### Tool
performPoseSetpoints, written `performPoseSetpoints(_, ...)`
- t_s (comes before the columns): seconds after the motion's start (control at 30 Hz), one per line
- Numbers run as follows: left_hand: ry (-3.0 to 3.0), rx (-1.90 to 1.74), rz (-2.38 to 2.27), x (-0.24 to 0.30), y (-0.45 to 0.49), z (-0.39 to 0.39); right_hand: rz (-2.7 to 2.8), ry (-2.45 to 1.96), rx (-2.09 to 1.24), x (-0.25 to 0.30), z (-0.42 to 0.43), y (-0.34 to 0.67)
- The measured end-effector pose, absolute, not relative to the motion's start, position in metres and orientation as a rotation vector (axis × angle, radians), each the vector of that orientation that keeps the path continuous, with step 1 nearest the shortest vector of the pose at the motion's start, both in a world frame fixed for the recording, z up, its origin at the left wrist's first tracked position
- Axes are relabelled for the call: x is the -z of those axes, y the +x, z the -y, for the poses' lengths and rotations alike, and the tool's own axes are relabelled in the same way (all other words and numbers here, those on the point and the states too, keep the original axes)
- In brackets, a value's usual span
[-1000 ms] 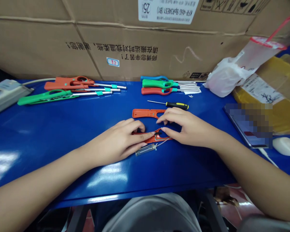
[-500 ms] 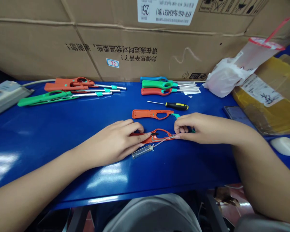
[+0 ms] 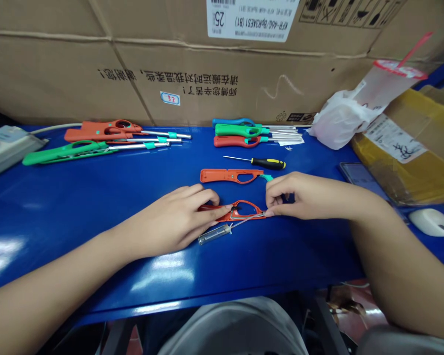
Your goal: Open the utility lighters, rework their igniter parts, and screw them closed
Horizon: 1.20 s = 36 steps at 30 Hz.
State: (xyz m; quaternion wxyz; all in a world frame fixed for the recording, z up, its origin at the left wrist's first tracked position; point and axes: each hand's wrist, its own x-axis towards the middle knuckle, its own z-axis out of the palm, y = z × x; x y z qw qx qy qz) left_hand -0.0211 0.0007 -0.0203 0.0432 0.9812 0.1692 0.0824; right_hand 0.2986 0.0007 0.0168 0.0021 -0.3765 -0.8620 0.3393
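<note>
An opened orange lighter half-shell [image 3: 248,203] lies on the blue table between my hands, its oval trigger opening showing. My left hand [image 3: 179,214] rests over its handle end, fingers bent and fingertips pressed on the inner parts by the opening. At the other end my right hand [image 3: 286,197] pinches the shell's narrow front; its fingers hide what lies there. A clear gas tank [image 3: 214,233] sits just in front of the shell, with a thin pale tube [image 3: 245,220] running to the right fingertips. The matching orange shell half [image 3: 231,175] lies behind, a teal piece at its right end.
A black-and-yellow screwdriver [image 3: 268,162] lies behind the shells. Several long lighters stand grouped back left [image 3: 103,132] and back centre [image 3: 239,131]. A large cardboard box [image 3: 192,64] walls the rear. Right are a bagged cup [image 3: 385,88], a phone [image 3: 362,177] and a white mouse [image 3: 432,222].
The view has shifted slightly. Around the trigger opening, the small dark part by my left fingertips looks lower. Both hands keep nearly the same hold.
</note>
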Motion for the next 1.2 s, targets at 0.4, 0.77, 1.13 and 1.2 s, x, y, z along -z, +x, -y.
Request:
performPoseSetpoints(0.4,2.901,-0.345,-0.509,0.021,-0.022,-0.004,2.455,-1.753,-0.259,-0.008,-0.010,0.306)
performPoseSetpoints(0.77,2.811,-0.615,-0.648,0.019,-0.019,0.001,2.155,-1.433,-0.740,-0.027,0.004,0.294)
performPoseSetpoints(1.13,2.433,-0.979,-0.619,0.023,-0.003,0.015,1.540,-1.033,-1.952,-0.004,0.021,0.246)
performPoseSetpoints(1.2,2.418,-0.950,-0.592,0.022,-0.001,0.017,1.527,-1.013,-1.993,-0.002,0.023,0.243)
